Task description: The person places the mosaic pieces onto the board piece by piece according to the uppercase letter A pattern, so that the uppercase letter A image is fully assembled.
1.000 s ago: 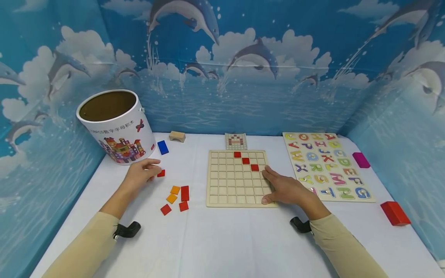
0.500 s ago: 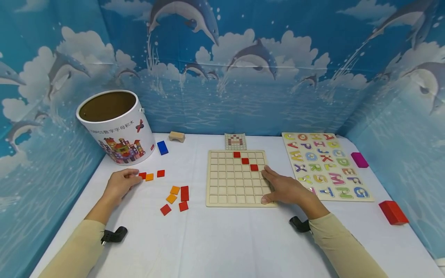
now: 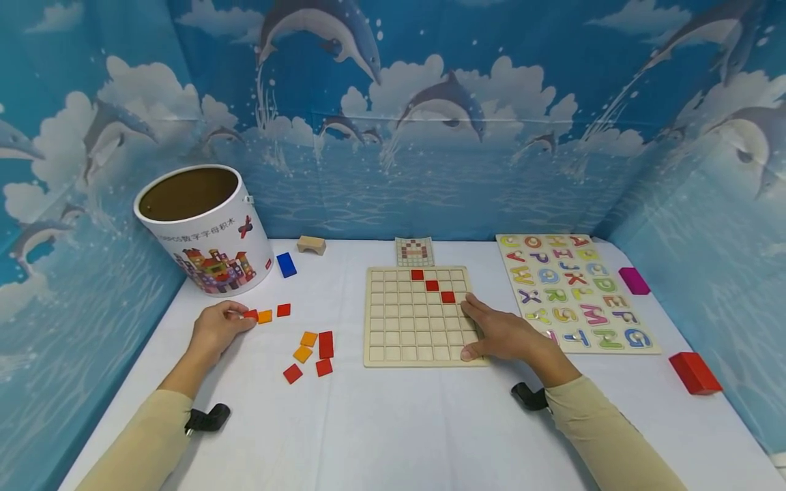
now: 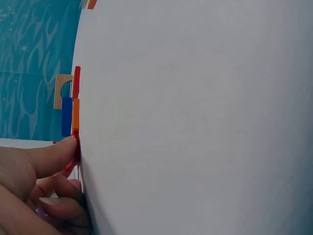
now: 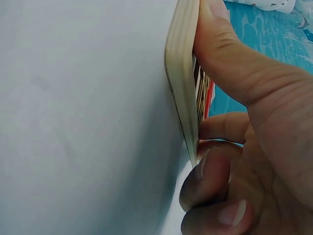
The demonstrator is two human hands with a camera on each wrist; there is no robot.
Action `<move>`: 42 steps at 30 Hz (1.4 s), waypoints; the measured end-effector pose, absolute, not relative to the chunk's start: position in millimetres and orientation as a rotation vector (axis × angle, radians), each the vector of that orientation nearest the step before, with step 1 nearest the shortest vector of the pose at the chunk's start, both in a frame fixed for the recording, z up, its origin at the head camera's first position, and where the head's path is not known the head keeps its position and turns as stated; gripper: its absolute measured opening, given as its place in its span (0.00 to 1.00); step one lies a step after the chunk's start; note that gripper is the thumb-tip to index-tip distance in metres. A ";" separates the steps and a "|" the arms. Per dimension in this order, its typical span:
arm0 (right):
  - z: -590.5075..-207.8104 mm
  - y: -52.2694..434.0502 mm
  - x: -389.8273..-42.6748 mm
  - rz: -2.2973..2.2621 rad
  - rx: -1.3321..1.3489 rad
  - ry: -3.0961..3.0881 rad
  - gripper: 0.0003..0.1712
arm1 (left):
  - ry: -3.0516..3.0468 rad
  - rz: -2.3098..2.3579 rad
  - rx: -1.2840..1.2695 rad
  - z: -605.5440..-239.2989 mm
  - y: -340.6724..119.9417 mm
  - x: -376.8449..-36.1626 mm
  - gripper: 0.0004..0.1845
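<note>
My left hand (image 3: 216, 329) lies on the white table (image 3: 393, 423) in front of the bucket. Thumb and curled fingers pinch a small red tile (image 3: 250, 314); the left wrist view shows the thumb (image 4: 54, 154) on that red tile (image 4: 76, 147). An orange tile (image 3: 265, 316) and another red tile (image 3: 283, 309) lie in a row beside it. My right hand (image 3: 500, 334) rests on the near right corner of the wooden grid board (image 3: 405, 327), one finger along its top (image 5: 220, 54). Three red tiles (image 3: 432, 285) run diagonally across the board.
Several loose red and orange tiles (image 3: 310, 351) lie left of the board. A white cardboard bucket (image 3: 205, 232), a blue block (image 3: 286, 264) and a wooden arch (image 3: 312, 244) stand at the back left. A pattern card (image 3: 415, 251), alphabet puzzle (image 3: 574, 290), magenta block (image 3: 634, 280) and red block (image 3: 694, 372) are right.
One second ago my left hand covered the row of tiles; it drew back left and nearer, leaving its fingertips on the end red tile. The right hand has stayed on the board.
</note>
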State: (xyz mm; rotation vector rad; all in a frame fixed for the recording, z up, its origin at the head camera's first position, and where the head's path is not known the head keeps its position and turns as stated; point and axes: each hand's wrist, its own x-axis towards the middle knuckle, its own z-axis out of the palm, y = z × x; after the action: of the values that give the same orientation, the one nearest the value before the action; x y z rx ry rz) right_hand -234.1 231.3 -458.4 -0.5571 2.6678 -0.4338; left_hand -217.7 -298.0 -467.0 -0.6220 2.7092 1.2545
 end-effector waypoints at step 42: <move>-459.9 230.7 -236.5 -0.385 -0.518 2.680 0.67 | 2.271 1.665 0.104 -459.4 -9.0 -256.2 0.12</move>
State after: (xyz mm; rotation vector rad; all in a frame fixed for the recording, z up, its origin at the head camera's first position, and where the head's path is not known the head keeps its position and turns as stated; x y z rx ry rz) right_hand -236.5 230.7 -459.9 -0.5184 2.6800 -0.3848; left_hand -256.2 -9.0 -459.4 0.1044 2.2709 1.6649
